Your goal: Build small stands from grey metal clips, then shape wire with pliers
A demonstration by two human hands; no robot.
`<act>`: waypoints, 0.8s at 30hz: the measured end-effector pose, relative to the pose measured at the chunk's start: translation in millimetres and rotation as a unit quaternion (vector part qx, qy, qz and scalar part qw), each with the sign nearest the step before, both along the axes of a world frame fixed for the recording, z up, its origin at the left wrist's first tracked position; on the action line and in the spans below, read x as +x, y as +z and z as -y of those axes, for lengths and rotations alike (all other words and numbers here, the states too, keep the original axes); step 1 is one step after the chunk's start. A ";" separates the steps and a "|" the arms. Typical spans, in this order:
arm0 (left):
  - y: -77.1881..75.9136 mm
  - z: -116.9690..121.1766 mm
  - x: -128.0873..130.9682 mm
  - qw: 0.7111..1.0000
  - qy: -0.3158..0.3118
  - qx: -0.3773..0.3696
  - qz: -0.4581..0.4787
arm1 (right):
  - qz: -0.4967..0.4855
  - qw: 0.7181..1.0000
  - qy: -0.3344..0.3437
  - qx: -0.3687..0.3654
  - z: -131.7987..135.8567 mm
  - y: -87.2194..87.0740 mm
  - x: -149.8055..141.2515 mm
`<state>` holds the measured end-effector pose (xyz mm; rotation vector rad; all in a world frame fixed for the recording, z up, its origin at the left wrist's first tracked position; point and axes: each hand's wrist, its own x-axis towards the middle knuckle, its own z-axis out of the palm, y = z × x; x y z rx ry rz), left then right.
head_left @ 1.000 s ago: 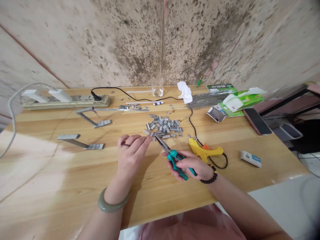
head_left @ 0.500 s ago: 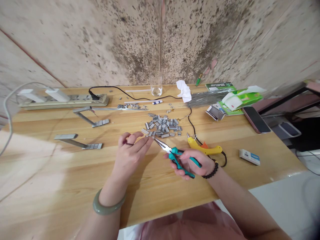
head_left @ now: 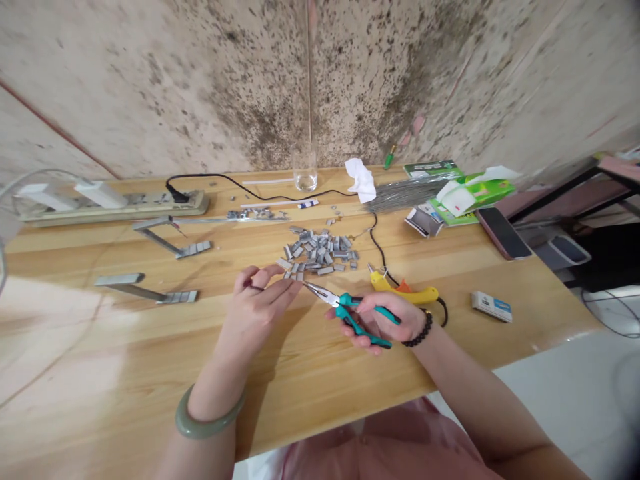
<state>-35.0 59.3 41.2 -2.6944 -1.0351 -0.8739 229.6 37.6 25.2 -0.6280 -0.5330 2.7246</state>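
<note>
My right hand point(head_left: 403, 319) is wrapped round the teal handles of long-nose pliers point(head_left: 325, 295), whose handles are spread a little. Their jaws point to the upper left and end at the fingertips of my left hand point(head_left: 256, 308). My left fingers are pinched together at the plier tip; whatever they hold is too small to make out. Just beyond the fingers lies a heap of small grey metal pieces point(head_left: 323, 252). A yellow hot glue gun point(head_left: 425, 294) rests beyond my right hand.
Two angled grey strip structures point(head_left: 150, 291) stand at left, before a power strip point(head_left: 165, 205). At the back are a glass point(head_left: 305, 179), a crumpled tissue point(head_left: 361, 181) and a bundle of thin metal rods point(head_left: 410, 193). To the right lie a phone point(head_left: 504, 233) and a small box point(head_left: 492, 307).
The view has shifted slightly, so the table's things sit a little further left. My left fingers and the pliers stay tip to tip, with hardly any movement between them.
</note>
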 end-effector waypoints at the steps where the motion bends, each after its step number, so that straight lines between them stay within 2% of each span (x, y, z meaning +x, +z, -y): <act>1: -0.2 -0.4 -0.3 1.000 -0.002 -0.004 0.007 | -0.001 1.000 0.000 0.001 0.0 -0.1 -0.1; 10: -5.9 -3.1 -5.3 1.000 0.003 0.009 -0.018 | 0.003 1.000 -0.010 -0.010 -1.1 1.1 -1.5; 24: -8.9 -6.4 -6.3 1.000 0.003 0.004 -0.005 | -0.002 1.000 -0.009 -0.004 -0.7 -2.0 -1.6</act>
